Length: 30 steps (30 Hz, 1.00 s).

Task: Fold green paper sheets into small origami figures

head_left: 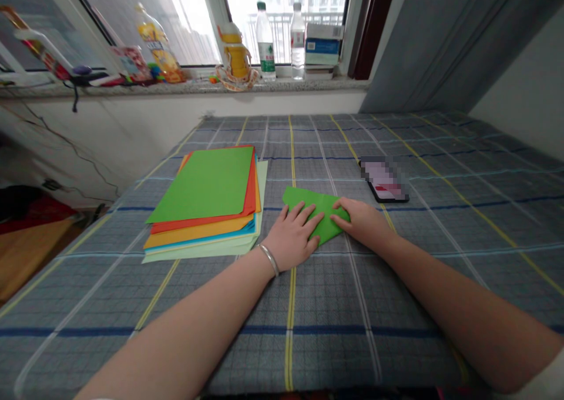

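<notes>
A folded piece of green paper (328,228) lies on the plaid cloth in front of me, its outline angular. My left hand (294,234), with a silver bangle at the wrist, rests flat on the paper's left part with fingers spread. At the paper's right edge, my right hand (363,221) pinches it between thumb and fingers. Parts of the folds are hidden under both hands. Left of my hands sits a stack of coloured paper sheets (211,182), green on top, with red, orange, blue and pale green edges showing.
A phone (384,180), partly blurred, lies right of the paper. The plaid cloth (326,306) covers the whole surface. Along the windowsill stand a yellow bottle (238,53), two clear plastic bottles (266,44), a blue-and-white box (323,46) and a snack bag (159,44).
</notes>
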Available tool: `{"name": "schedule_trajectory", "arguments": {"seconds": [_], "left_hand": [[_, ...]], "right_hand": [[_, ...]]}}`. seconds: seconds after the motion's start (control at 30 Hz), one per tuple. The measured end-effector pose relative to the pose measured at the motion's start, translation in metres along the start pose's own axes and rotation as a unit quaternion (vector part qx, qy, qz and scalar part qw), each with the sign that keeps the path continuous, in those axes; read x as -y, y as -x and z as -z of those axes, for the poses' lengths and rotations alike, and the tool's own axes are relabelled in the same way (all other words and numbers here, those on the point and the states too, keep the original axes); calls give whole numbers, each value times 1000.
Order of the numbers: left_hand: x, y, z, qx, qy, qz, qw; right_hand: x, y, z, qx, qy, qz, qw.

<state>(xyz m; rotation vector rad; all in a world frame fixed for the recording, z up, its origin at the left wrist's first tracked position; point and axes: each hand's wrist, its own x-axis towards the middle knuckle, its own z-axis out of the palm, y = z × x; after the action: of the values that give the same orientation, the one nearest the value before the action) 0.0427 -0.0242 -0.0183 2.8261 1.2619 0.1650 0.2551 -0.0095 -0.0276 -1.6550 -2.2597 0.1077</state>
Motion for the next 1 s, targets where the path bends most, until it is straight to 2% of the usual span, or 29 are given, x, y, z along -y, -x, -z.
{"name": "schedule_trajectory", "arguments": {"seconds": [0.3, 0.47, 0.63, 0.77, 0.9, 1.0], "left_hand": [[-5, 0, -2, -19, -16, 7, 1000], [-2, -3, -6, -30, -20, -26, 999], [-2, -5, -7, -11, -23, -33, 999], [-1, -6, -7, -2, -35, -37, 999], [-1, -5, -9, -12, -43, -42, 998], [0, -6, -10, -11, -45, -41, 998]], "right_hand": [[0, -1, 1, 1, 21, 13, 1000], [2, -2, 1, 5, 37, 9, 999], [2, -2, 0, -2, 36, 11, 999], [-3, -3, -2, -13, -4, 20, 1000], [-6, 0, 1, -50, -21, 57, 997], [-4, 5, 8, -72, -13, 133, 988]]}}
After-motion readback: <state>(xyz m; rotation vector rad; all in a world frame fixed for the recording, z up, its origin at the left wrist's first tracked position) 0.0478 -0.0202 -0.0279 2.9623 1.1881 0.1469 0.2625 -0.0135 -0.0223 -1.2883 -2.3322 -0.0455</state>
